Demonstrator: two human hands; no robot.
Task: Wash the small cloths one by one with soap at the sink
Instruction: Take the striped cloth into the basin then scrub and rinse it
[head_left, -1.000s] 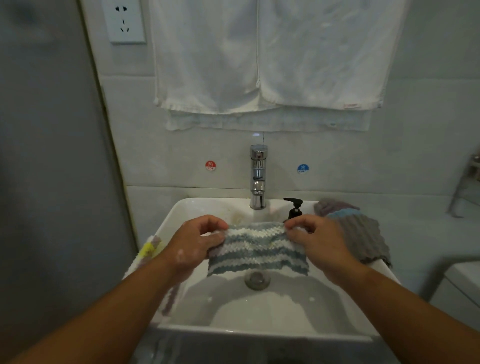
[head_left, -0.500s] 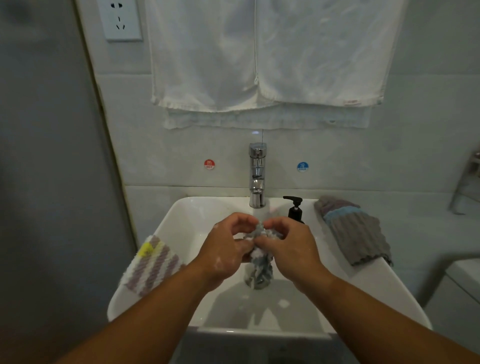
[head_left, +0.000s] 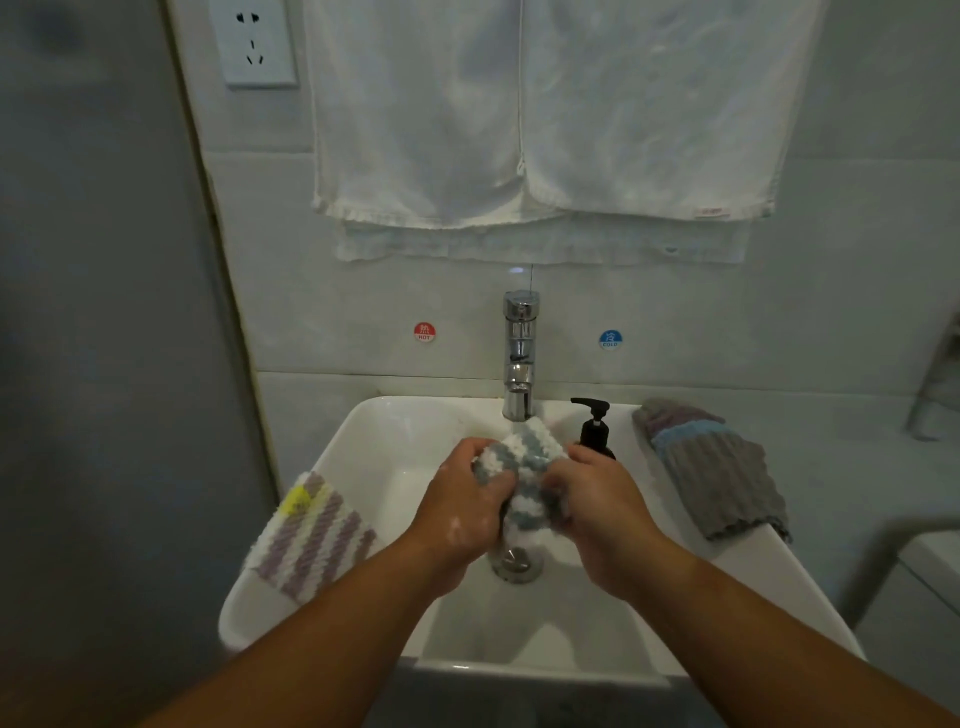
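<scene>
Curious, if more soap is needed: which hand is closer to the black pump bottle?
The right hand, just in front of the pump bottle; the left hand is farther, beyond the striped cloth.

There are three small cloths: one blue striped cloth (head_left: 519, 462), one purple striped cloth (head_left: 311, 535) and one grey cloth (head_left: 717, 473). There are two hands, a left hand (head_left: 462, 512) and a right hand (head_left: 605, 512). There is one sink (head_left: 374, 452), one tap (head_left: 519, 353), one soap bottle (head_left: 594, 434) and one wall socket (head_left: 254, 41). There are two round stickers, a red sticker (head_left: 424, 331) and a blue sticker (head_left: 610, 339)
</scene>
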